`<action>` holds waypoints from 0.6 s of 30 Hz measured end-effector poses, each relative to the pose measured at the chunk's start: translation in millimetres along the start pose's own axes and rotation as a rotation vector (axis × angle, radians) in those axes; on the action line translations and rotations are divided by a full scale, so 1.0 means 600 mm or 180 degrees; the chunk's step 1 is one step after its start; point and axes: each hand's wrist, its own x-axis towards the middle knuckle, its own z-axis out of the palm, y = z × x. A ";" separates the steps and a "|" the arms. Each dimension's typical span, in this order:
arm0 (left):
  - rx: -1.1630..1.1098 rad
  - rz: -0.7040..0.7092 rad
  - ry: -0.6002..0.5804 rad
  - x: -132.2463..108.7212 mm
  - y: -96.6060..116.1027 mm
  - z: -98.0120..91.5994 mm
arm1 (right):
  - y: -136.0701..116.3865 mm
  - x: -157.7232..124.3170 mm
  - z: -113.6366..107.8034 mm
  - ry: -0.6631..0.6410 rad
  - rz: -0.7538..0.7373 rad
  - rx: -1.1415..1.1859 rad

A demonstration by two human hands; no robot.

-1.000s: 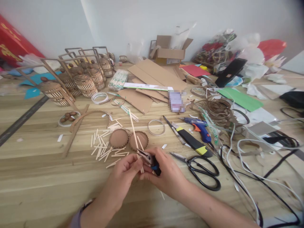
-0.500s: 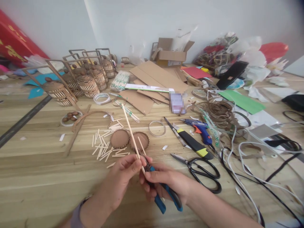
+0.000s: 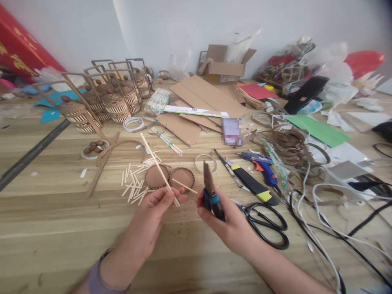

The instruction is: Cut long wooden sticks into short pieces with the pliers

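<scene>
My left hand [image 3: 159,204] pinches a long, thin wooden stick [image 3: 154,161] that slants up to the left. Apart from it on the right, my right hand [image 3: 225,220] is wrapped round a pair of pliers [image 3: 209,183] with blue and black handles, jaws pointing up and away from the stick. Beyond the left fingers sit two round cardboard discs with dark rims, a left disc [image 3: 154,177] and a right disc [image 3: 185,175]. A short stick piece [image 3: 185,186] crosses the right disc's near side; whether it rests there I cannot tell. Cut stick pieces [image 3: 131,185] lie scattered left of the discs.
Black-handled scissors [image 3: 266,222], a utility knife [image 3: 252,183] and a blue glue gun [image 3: 260,163] lie at right, near tangled cables [image 3: 318,220]. Several lidded miniature buckets [image 3: 114,106] with tall handles stand back left. Cardboard sheets [image 3: 208,96] cover the back middle.
My hands have moved apart. The pliers have left the long stick and swung upright to the right. The short piece has turned from steep to nearly flat. The view has shifted slightly.
</scene>
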 end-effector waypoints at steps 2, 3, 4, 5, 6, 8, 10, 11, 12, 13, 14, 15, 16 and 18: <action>0.0072 -0.0107 -0.0092 -0.002 -0.001 0.003 | -0.004 -0.002 0.001 0.0122 -0.0186 -0.0333; 0.0083 -0.0118 -0.0148 -0.003 -0.002 0.005 | -0.005 -0.004 0.002 0.0161 -0.0275 -0.0490; 0.0073 -0.0113 -0.0206 -0.005 -0.003 0.007 | -0.006 -0.005 0.004 0.0191 -0.0349 -0.0624; 0.0043 -0.0099 -0.0269 -0.005 -0.005 0.009 | -0.005 -0.006 0.006 0.0193 -0.0407 -0.0725; -0.0002 -0.0090 -0.0334 -0.006 -0.006 0.011 | -0.003 -0.006 0.009 0.0188 -0.0439 -0.0792; -0.0094 -0.0113 -0.0477 -0.006 -0.010 0.015 | 0.003 -0.007 0.014 0.0198 -0.0474 -0.0904; -0.0151 -0.0171 -0.0627 -0.006 -0.015 0.017 | 0.010 -0.006 0.017 0.0259 -0.0530 -0.1022; -0.0167 -0.0191 -0.0684 -0.006 -0.017 0.018 | 0.014 -0.005 0.018 0.0291 -0.0563 -0.1071; -0.0167 -0.0209 -0.0726 -0.006 -0.019 0.018 | 0.017 -0.005 0.020 0.0310 -0.0589 -0.1107; -0.0159 -0.0212 -0.0745 -0.007 -0.022 0.018 | 0.019 -0.004 0.021 0.0311 -0.0605 -0.1133; -0.0144 -0.0207 -0.0752 -0.007 -0.023 0.017 | 0.019 -0.004 0.022 0.0306 -0.0603 -0.1147; -0.0127 -0.0194 -0.0758 -0.008 -0.024 0.016 | 0.018 -0.004 0.022 0.0294 -0.0579 -0.1147; -0.0103 -0.0187 -0.0778 -0.008 -0.024 0.015 | 0.016 -0.005 0.022 0.0263 -0.0525 -0.1122; -0.0012 -0.0165 -0.0850 -0.009 -0.021 0.013 | 0.007 -0.009 0.018 0.0120 -0.0333 -0.0981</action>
